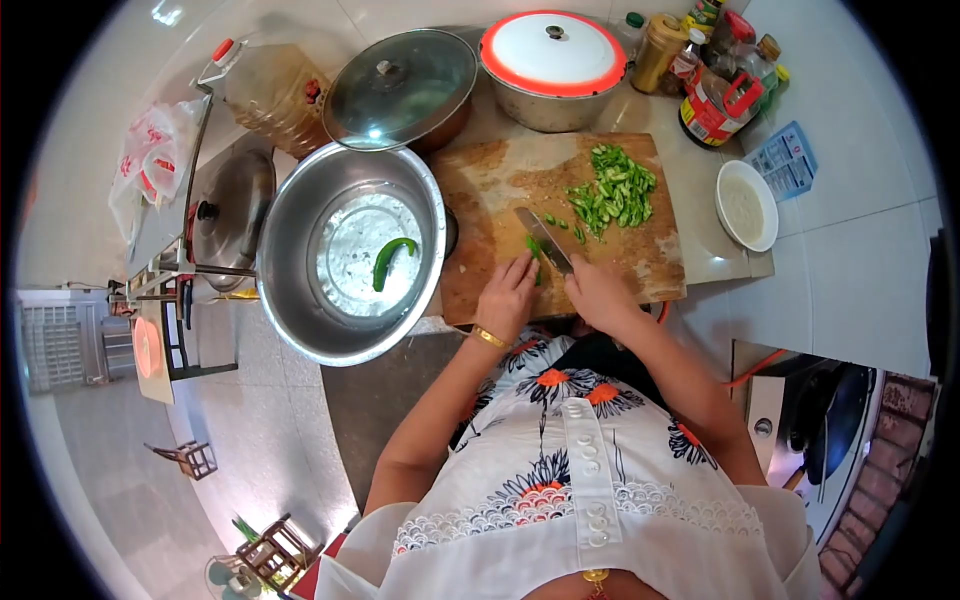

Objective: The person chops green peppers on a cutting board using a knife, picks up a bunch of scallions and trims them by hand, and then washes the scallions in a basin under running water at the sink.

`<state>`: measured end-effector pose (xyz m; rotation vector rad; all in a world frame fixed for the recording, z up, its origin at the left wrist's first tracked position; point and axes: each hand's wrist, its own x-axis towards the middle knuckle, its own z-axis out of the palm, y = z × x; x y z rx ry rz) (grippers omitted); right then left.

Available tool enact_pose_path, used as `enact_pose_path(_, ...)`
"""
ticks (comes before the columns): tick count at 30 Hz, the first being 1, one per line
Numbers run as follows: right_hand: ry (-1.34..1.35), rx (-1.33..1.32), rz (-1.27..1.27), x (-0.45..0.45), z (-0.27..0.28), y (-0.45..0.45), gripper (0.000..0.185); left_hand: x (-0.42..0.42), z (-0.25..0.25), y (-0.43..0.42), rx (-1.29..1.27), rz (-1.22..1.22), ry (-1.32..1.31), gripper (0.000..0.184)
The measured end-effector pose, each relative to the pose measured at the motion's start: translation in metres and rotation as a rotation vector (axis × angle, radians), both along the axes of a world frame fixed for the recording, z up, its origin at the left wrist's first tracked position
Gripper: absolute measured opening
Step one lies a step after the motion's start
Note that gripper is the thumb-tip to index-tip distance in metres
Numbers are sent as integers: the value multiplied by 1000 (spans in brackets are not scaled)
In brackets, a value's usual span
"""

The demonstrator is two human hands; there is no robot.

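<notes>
On the wooden cutting board (480, 185), my left hand (508, 290) presses a piece of green pepper (533, 246) with its fingers together. My right hand (598, 292) is wrapped round the handle of a kitchen knife (540, 236). The blade lies just right of the pepper piece, pointing away to the upper left; a few small cut bits are beside it. A heap of chopped green pepper (612, 190) covers the board's far right part. Left of the board, a whole green pepper (392, 262) rests inside a large metal basin (290, 290).
Behind the board stand a glass-lidded pan (400, 90) and a white pot with a red-rimmed lid (555, 55). Sauce bottles (712, 105) crowd the back right corner. A white bowl (746, 206) sits to the right, and a large oil jug (270, 95) is at the back left.
</notes>
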<state>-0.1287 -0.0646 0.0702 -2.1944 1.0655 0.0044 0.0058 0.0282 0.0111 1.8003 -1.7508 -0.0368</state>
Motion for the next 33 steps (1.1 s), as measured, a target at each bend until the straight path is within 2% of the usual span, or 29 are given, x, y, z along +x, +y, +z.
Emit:
enact_pose_path(8, 83, 7, 67, 2, -8, 2, 20, 2, -18, -1, 30, -19, -19, 36)
enact_pose_path(10, 84, 44, 44, 3, -3, 0, 20, 2, -14, -2, 46, -4, -5, 35)
enact_pose_path(12, 86, 81, 26, 4, 3, -2, 21, 3, -7, -4, 58, 11, -106, 32)
enact_pose_path(21, 189, 44, 55, 15, 10, 5, 21, 0, -10, -4, 81, 37, -102, 31)
enact_pose_path(26, 143, 99, 13, 35, 14, -1, 23, 2, -9, -5, 72, 22, -133, 28)
enact_pose_path(29, 127, 39, -16, 45, -2, -2, 24, 1, -6, -5, 58, 34, -147, 26)
enact_pose_path(33, 67, 78, -57, 27, -5, -10, 24, -2, -11, -6, 19, 64, -159, 24)
